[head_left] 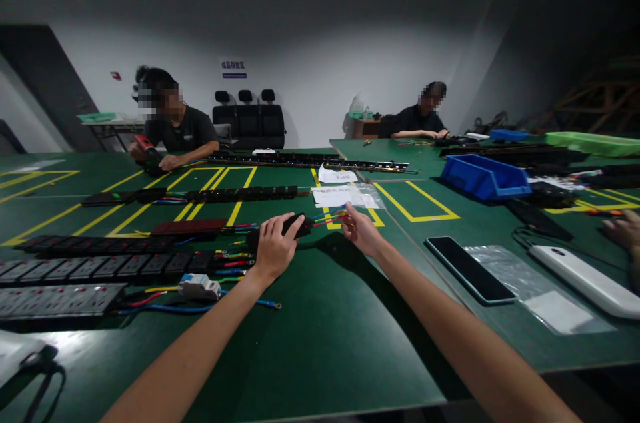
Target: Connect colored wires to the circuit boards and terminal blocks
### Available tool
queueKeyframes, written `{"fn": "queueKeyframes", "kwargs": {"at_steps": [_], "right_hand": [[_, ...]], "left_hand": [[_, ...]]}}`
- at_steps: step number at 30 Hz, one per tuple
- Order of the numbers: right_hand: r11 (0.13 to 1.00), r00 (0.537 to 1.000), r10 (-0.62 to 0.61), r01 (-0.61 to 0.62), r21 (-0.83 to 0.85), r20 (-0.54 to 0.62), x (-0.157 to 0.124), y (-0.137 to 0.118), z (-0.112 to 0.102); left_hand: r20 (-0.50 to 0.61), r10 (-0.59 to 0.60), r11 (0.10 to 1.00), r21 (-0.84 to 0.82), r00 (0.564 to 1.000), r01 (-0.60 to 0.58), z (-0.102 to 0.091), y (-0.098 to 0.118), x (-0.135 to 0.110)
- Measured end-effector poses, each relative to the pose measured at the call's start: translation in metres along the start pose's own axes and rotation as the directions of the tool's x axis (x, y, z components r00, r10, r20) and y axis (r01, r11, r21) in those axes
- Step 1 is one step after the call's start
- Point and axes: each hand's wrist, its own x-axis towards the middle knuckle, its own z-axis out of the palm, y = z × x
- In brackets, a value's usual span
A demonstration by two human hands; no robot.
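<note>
My left hand [274, 248] is closed around a black socket block [299, 225] held just above the green table [325, 323]. Coloured wires [330, 217], red, green, blue and yellow, stick out of the block's right end. My right hand [361, 231] pinches the free ends of those wires with its fingertips. Both arms stretch forward from the near edge of the table.
Several black power strips [100, 267] with coloured leads and a small white breaker [199, 286] lie at left. A dark phone [469, 267], plastic bags [525, 283] and a white device [585, 279] lie at right, with a blue bin [484, 177] behind. Two people sit at the far side; another hand [625, 231] shows at the right edge.
</note>
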Motion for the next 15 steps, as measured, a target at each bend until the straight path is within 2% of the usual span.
{"fn": "queueKeyframes", "kwargs": {"at_steps": [2,8,12,15], "right_hand": [[0.999,0.999,-0.020,0.022,-0.042,0.033,-0.0009,0.0014,-0.0001],[0.975,0.994,-0.105,0.106,-0.195,0.014,-0.0033,0.0049,-0.0023],[0.960,0.986,-0.166,0.169,-0.225,0.028,-0.0051,0.0050,-0.0023],[0.950,0.978,-0.209,0.199,-0.241,-0.016,-0.0045,0.0063,-0.0033]], "left_hand": [[0.005,-0.033,0.999,0.008,0.999,0.033,-0.0009,0.0007,0.0000],[0.045,-0.053,0.999,0.016,0.998,0.052,-0.0030,0.0032,-0.0009],[0.056,-0.055,0.998,0.012,0.997,0.054,-0.0015,0.0034,-0.0015],[0.057,-0.051,0.999,0.006,0.997,0.051,-0.0003,0.0027,-0.0018]]}}
